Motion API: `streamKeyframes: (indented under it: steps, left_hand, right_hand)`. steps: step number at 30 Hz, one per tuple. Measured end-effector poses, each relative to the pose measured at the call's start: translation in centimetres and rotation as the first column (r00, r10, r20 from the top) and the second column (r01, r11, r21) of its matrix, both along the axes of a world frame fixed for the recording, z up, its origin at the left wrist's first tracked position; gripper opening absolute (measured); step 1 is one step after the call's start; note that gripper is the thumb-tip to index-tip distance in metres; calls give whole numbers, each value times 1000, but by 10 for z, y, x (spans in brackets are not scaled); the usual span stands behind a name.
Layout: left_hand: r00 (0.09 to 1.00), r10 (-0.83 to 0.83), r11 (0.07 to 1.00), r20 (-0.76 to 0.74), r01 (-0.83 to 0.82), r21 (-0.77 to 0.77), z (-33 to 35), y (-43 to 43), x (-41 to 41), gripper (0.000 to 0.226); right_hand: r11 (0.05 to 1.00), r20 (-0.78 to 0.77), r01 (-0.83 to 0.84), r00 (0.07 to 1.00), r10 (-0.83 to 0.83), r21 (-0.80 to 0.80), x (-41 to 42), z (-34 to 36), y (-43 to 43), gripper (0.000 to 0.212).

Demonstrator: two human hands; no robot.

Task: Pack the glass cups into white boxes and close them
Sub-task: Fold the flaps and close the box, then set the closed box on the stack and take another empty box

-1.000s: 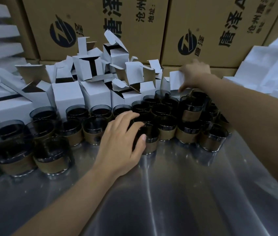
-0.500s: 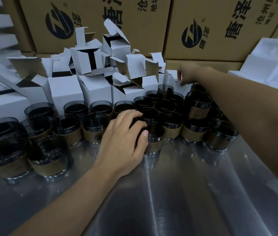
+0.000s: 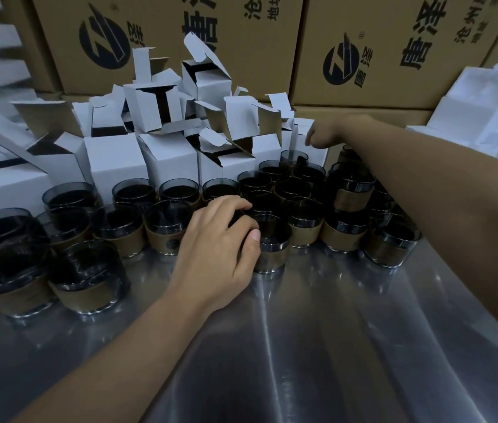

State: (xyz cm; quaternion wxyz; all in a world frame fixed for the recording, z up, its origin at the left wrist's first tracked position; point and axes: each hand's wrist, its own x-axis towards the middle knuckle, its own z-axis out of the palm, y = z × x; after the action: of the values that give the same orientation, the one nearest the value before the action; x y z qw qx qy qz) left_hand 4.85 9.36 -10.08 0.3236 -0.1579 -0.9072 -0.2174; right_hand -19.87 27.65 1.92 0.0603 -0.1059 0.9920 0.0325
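L hand (image 3: 220, 239): grip closed round glass cup (image 3: 272, 244) on table (image 3: 333, 331). R hand (image 3: 330, 132) at white box (image 3: 299, 135), behind-right of that cup; grip can't tell.

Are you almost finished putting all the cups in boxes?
Not nearly. The boxes in the white pile all look open-flapped, none shut. In hand: the left hand grips one glass cup, and the right hand pinches a white box flap. Left: rows of unboxed cups stand on the table.
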Motion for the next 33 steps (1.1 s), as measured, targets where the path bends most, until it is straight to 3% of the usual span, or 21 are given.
streamKeyframes:
  steps: [6,10,14,18,25,28,30,32,33]
  left_hand:
    - [1000,26,1000,-4,-26,12,3,1,4,44]
    - [999,40,999,-17,-40,30,5,3,8,42]
    - [995,103,992,0,-102,73,3,2,10,41]
    - [989,143,986,28,-145,82,1,2,7,40]
    - [989,140,987,37,-143,72,-3,1,0,45]
    - [988,148,987,44,-151,62,-4,1,-3,39]
    - [988,150,986,35,-152,62,-4,1,-4,36]
    - [990,140,987,21,-141,71,-4,1,-4,35]
    - [990,137,988,16,-138,76,-4,1,-4,35]
  right_hand:
    - [971,-131,-110,988,83,-214,33,30,-21,26]
    - [939,-191,-205,969,155,-277,68,23,-53,33]
    - [961,-159,-135,982,98,-240,82,2,-68,42]
    - [937,-89,-18,996,-14,-349,74,-17,-74,43]
    - [836,-90,71,986,-142,-545,60,-32,-79,44]
    - [687,-121,59,970,-211,-725,58,-34,-78,19]
    - [606,-188,10,947,-262,-795,54,-35,-78,28]
    - [566,-236,-43,932,-273,-823,58,-34,-75,18]
    - [553,-276,-88,924,-266,-828,61,-31,-72,32]
